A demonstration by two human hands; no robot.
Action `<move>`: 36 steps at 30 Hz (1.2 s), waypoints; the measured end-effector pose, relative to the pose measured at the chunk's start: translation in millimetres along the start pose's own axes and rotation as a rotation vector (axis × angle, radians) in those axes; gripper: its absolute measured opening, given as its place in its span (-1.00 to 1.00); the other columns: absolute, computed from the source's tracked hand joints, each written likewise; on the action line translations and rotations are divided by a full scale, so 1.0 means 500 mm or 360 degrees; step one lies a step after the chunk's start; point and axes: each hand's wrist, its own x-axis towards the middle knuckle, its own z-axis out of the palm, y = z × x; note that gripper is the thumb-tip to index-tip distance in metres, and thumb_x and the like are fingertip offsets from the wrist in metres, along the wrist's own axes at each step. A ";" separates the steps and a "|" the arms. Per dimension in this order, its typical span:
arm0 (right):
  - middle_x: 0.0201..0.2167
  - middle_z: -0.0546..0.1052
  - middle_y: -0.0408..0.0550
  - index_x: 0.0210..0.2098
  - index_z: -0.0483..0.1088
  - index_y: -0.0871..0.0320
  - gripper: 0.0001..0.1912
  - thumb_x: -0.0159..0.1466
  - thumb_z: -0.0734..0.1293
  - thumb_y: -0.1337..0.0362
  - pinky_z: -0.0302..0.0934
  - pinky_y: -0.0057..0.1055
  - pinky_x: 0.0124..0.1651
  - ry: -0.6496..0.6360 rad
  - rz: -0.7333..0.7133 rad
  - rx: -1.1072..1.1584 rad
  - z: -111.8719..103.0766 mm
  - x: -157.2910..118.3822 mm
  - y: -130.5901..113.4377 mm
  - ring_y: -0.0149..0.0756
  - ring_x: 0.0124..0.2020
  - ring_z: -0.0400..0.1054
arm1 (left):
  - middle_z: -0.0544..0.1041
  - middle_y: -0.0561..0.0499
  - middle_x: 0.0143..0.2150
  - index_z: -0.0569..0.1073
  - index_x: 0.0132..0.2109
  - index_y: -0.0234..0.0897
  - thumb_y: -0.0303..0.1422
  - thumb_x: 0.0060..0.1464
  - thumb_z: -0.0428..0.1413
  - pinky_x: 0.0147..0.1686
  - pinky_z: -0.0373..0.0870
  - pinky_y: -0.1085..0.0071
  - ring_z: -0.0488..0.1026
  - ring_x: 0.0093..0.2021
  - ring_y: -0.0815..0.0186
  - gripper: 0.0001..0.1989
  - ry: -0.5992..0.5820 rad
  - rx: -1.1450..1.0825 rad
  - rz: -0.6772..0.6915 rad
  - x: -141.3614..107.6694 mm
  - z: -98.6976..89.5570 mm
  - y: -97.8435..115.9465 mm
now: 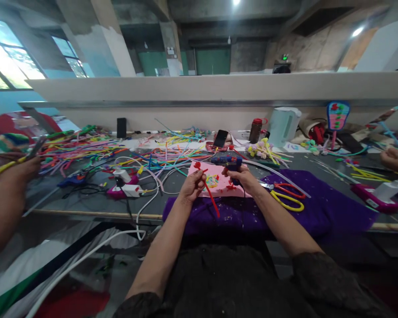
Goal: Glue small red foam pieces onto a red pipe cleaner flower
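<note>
My left hand [192, 187] pinches a red pipe cleaner [212, 201], whose long end hangs down to the right, with a small red shape above the fingers. A dark blue glue gun [230, 162] is gripped in my right hand [243, 177], its nozzle pointing left, just above the left hand. Beneath both hands lies a pink sheet [203, 193] bearing red pieces and a patch of yellow and green bits [212, 180]. The sheet rests on a purple cloth [321, 203].
Scissors with yellow and red handles [287, 201] lie right of my right hand. Power strips [128, 191] and white cables are at the left. Behind are pipe cleaners [86, 148], a phone [220, 138], a bottle [255, 130] and a jug [284, 126]. Other people's hands show at both edges.
</note>
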 end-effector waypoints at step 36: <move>-0.55 0.44 -0.11 -0.34 0.37 0.21 -0.74 0.07 0.31 0.14 0.12 -0.50 -0.58 0.0001 0.0132 0.0028 0.034 -0.027 -0.028 -0.46 -0.64 0.24 | 0.39 0.12 -0.60 0.37 -0.31 -0.41 -0.31 -0.15 0.20 -0.84 -0.09 0.69 0.09 -0.80 0.65 -0.72 -0.0072 -0.0038 -0.0004 -0.028 0.008 0.001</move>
